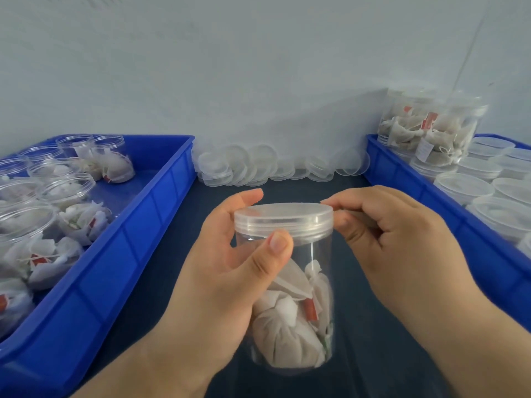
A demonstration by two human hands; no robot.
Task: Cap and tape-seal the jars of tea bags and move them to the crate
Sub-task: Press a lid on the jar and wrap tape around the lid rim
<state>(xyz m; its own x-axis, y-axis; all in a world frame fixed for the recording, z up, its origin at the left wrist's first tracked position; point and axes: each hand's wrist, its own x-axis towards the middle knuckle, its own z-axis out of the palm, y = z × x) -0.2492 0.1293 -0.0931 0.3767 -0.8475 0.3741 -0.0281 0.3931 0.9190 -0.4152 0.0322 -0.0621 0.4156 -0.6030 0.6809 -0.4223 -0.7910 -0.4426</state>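
Our left grip [227, 265] curls round the capped jar [298, 320] of tea bags, held over the near surface [172, 248] between two crates; our right grip [402, 242] pinches the lid [283, 215] at its right edge.

A jar [301, 254] is between the left crate [138, 225] and right crate [402, 179], loose lids [258, 168] behind it.

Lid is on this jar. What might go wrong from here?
The translucent round lid may sit loose: the right hand only pinches its edge. The clear plastic jar of tea bags is smooth and the left hand grips it just near its top, so it might slip. Capped jars stacked in the blue plastic crate on the right might topple when nudged.
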